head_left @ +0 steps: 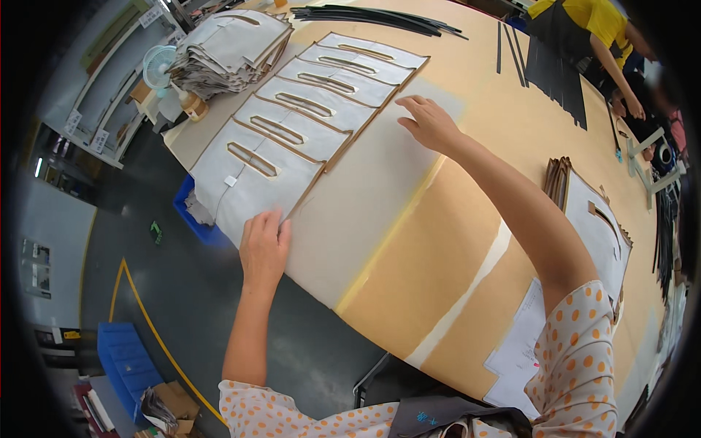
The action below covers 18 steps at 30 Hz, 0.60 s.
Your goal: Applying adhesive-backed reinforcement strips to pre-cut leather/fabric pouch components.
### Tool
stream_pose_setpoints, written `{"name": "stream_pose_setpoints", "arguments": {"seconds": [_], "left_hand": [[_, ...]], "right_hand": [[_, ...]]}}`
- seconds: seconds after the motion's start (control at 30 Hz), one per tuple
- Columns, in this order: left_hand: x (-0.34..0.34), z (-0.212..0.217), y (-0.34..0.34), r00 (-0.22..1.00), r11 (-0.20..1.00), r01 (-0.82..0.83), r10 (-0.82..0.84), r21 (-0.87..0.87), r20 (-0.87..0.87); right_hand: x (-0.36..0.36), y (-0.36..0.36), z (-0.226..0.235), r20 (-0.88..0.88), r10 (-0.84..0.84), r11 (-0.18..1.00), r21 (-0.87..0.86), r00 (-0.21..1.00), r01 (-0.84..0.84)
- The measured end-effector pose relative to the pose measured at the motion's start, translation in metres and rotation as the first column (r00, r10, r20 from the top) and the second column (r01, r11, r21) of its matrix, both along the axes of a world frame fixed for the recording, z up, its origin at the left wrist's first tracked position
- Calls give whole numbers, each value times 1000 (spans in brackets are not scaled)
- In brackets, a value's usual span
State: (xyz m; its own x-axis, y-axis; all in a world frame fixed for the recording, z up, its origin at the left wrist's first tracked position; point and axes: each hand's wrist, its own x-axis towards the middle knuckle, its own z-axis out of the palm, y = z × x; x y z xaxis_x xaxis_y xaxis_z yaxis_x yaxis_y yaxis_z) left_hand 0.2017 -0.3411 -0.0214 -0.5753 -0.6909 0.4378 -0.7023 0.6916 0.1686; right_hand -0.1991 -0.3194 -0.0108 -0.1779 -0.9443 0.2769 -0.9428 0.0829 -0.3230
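Note:
Several light grey-white sheet pieces with brown edges and long slot cutouts (255, 191) lie overlapped in a slanting row on the table. At the near end of this row, my left hand (264, 252) rests by the corner of the closest piece, fingers forward and thumb apart. Its fingertips are slightly blurred, and no held thing shows. Over the grey board (365, 193) to the right of the row reaches my right hand (431, 124), its fingers stretched out and thumb apart, holding nothing. A small white tag (231, 181) sits on the nearest piece.
A tall stack of similar pieces (226, 51) stands far left, beside a glue bottle (191, 106) and a fan (158, 67). Black strips (380, 17) lie at the back. More pieces (595, 219) stand at right. A person in yellow (595, 29) works across the table.

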Motion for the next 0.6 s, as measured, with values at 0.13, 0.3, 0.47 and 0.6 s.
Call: {"name": "stream_pose_setpoints", "arguments": {"seconds": [0.13, 0.3, 0.47, 0.6], "left_hand": [[-1, 9, 1, 989, 1000, 17, -17, 4, 144], [-4, 11, -4, 976, 999, 44, -36, -30, 213], [-1, 17, -12, 979, 986, 139, -123, -90, 164], [-2, 13, -11, 972, 983, 142, -116, -115, 206]], "right_hand": [[1, -42, -17, -54, -14, 1000, -4, 998, 13], [-2, -77, -20, -124, -109, 982, 141, 986, 126], [-12, -81, -29, -261, -27, 999, -47, 965, 15], [-14, -74, -26, -206, -32, 999, -24, 978, 28]]}}
